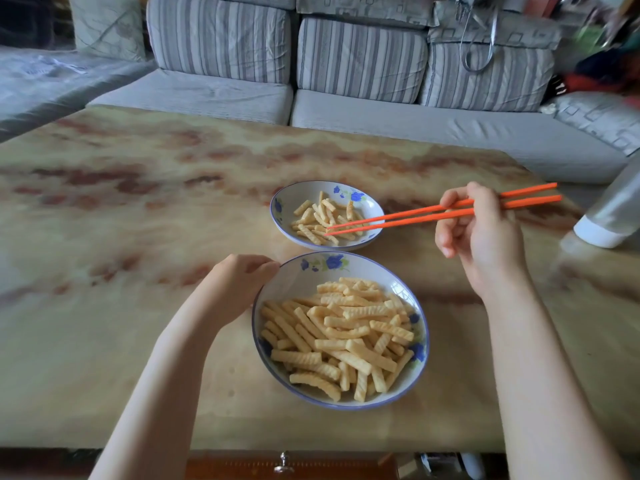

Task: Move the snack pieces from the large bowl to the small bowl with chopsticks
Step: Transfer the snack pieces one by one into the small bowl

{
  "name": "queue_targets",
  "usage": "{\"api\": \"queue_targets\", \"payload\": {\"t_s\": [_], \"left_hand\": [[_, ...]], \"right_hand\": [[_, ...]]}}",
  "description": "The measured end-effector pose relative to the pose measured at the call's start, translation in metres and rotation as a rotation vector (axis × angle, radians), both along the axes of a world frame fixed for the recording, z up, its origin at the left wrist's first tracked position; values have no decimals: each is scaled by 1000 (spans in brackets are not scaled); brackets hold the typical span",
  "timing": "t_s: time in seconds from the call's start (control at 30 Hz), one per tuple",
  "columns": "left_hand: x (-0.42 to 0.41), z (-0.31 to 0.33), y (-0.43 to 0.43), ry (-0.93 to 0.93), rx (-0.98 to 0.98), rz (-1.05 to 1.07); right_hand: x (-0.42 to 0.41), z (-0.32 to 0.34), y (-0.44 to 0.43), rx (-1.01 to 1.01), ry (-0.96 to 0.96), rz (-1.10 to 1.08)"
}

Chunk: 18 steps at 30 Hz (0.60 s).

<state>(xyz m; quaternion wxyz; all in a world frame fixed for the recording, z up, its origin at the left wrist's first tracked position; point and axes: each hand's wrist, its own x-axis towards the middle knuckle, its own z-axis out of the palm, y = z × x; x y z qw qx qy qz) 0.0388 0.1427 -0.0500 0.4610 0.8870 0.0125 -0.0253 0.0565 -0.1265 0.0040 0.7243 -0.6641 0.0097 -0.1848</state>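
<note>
– Fingers (453, 200) of the right hand (485, 240) pinch the orange chopsticks (415, 215). Their tips sit nearly together over the small bowl (301, 197), just beyond the large bowl (298, 282). Whether they hold a piece is unclear.
– And the snack pieces (346, 334)?
– Most are heaped in the large bowl, so the tips would likely have to come back toward the person. Many pieces lie crosswise, some slanted. The left hand (239, 275) grips the large bowl's far-left rim.
– Surroundings?
– A marbled table (138, 237) lies under the large bowl, with a striped sofa (381, 116) beyond it.

Table (138, 237) bears large bowl (297, 283), small bowl (304, 194)
</note>
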Motion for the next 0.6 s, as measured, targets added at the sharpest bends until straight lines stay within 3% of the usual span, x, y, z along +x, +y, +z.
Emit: {"api": "queue_targets", "payload": {"t_s": [0.2,0.6], "left_hand": [[1,-2,0,-8,-1,0],[2,-2,0,-11,17,3]], "right_hand": [[-14,12,-3,-114,42,115],[-27,21,-24,-228,103,56]]}}
